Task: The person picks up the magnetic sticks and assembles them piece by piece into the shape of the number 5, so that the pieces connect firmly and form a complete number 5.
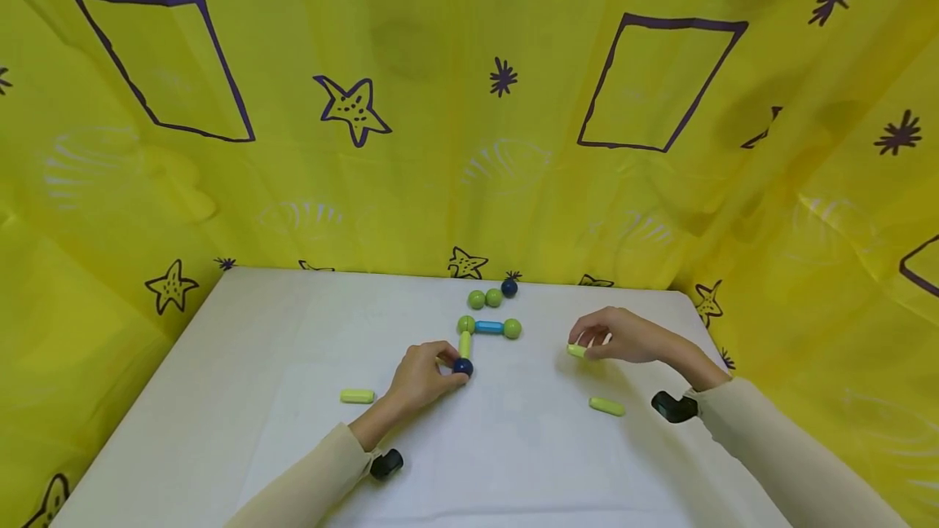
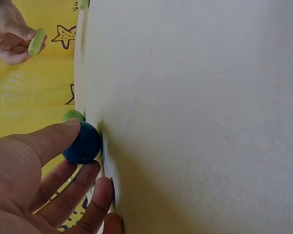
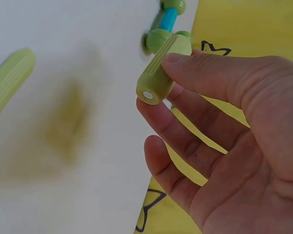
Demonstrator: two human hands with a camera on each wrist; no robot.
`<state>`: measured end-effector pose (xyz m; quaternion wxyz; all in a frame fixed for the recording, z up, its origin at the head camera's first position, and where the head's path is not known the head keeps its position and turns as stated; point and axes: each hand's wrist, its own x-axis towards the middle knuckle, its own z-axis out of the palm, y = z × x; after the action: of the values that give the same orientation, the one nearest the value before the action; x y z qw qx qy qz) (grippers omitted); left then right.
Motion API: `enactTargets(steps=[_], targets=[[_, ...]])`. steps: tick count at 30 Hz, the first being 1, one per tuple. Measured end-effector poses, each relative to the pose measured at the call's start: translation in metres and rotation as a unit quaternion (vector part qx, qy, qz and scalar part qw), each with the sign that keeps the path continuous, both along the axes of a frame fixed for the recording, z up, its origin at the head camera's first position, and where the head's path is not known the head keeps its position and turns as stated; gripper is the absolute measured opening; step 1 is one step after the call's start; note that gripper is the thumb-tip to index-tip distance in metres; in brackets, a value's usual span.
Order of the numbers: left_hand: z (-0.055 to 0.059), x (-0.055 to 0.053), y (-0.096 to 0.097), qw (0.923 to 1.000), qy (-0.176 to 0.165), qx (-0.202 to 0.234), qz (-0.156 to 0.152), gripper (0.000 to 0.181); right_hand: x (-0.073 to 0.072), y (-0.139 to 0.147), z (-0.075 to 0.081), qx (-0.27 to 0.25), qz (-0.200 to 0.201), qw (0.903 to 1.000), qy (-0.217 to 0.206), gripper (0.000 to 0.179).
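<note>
My left hand (image 1: 424, 377) pinches a dark blue ball (image 2: 83, 144) between thumb and fingers, low at the table. That ball sits at the near end of a light green rod (image 1: 465, 345), whose far end meets a green ball (image 1: 466, 324). From there a blue rod (image 1: 489, 327) runs right to another green ball (image 1: 512, 328). Over the table's right side, my right hand (image 1: 619, 335) holds up a ribbed light green rod (image 3: 163, 70) between thumb and fingers. A small silvery disc shows in the rod's end.
One loose light green rod (image 1: 606, 407) lies below the right hand, and another loose green rod (image 1: 357, 396) lies left of the left hand. Two green balls (image 1: 477, 299) and a dark blue ball (image 1: 509, 288) rest near the table's back edge. A yellow patterned curtain (image 1: 433, 186) surrounds the white table (image 1: 183, 430).
</note>
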<state>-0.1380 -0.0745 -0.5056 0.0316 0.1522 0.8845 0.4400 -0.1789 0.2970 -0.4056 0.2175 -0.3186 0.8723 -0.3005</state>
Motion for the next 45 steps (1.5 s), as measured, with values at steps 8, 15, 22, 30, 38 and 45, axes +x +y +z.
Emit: enactTargets(steps=[8,15,22,30,38,45], targets=[[0.001,0.0,0.0,1.0,-0.001,-0.007,0.002,0.024,-0.009,-0.029,-0.015,-0.02,0.03,0.9994,0.002,0.021],[0.0,0.0,-0.001,1.0,-0.002,-0.009,0.0,0.024,-0.016,-0.053,-0.026,-0.021,0.037,0.999,-0.011,0.02],[0.0,0.0,0.0,0.9999,-0.002,-0.01,0.003,0.024,-0.019,-0.074,-0.036,-0.023,0.042,0.9985,-0.026,0.021],[0.0,0.0,0.001,1.0,0.007,-0.007,0.001,0.024,-0.02,-0.097,-0.051,-0.028,0.046,0.998,-0.033,0.021],[-0.001,0.0,0.0,0.9999,0.011,-0.001,0.002,0.023,-0.017,-0.119,-0.059,-0.013,0.043,0.9985,-0.031,0.021],[-0.001,0.0,-0.001,0.9999,0.014,0.004,0.001,0.023,-0.018,-0.134,-0.06,-0.02,0.059,0.9977,-0.027,0.022]])
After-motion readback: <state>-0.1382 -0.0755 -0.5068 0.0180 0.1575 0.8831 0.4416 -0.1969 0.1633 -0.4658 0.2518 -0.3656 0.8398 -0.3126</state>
